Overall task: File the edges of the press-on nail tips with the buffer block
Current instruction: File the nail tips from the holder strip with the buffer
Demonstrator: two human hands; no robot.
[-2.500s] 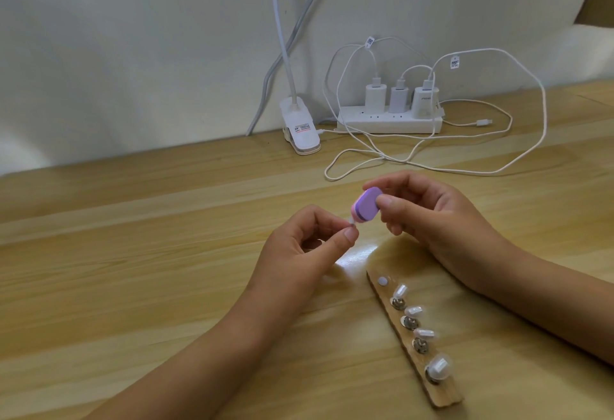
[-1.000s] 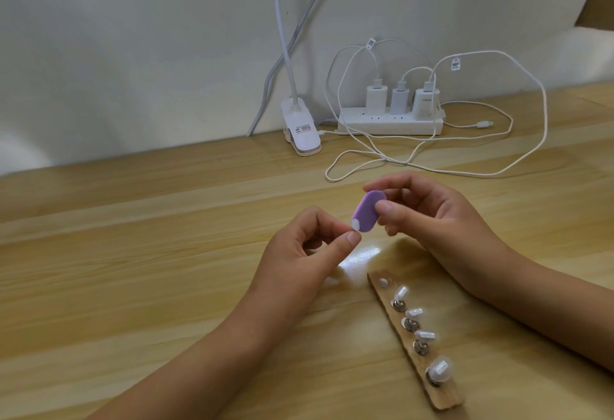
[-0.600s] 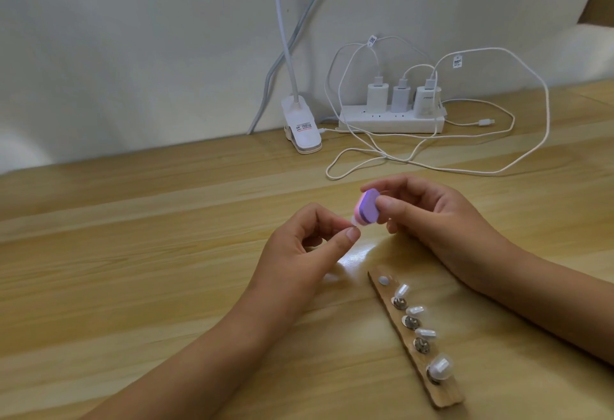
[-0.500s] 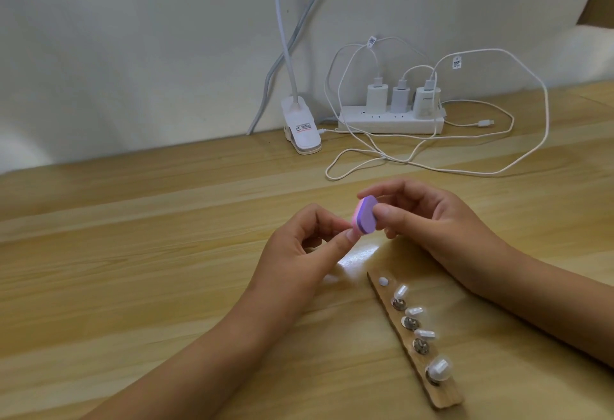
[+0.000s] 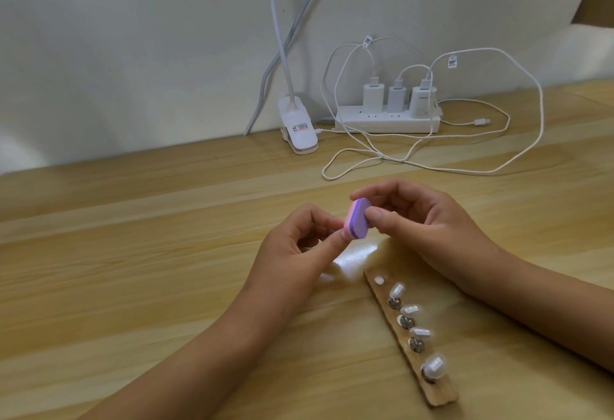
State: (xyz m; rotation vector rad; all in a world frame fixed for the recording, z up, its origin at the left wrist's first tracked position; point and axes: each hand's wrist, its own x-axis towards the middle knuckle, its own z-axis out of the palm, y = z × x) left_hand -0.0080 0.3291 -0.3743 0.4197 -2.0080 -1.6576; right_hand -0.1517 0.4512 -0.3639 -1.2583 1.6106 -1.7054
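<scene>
Right hand (image 5: 422,220) is pinching the buffer block (image 5: 356,218) above the bench (image 5: 133,270), long axis tilting up and away, its lower end meeting pinched fingertips of the left hand (image 5: 292,246) just beside it, likely gripping a nail tip hidden behind the block.

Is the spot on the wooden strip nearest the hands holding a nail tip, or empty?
Empty: only a flat white pad shows there on the wooden strip; the other four spots carry nail tips.
</scene>
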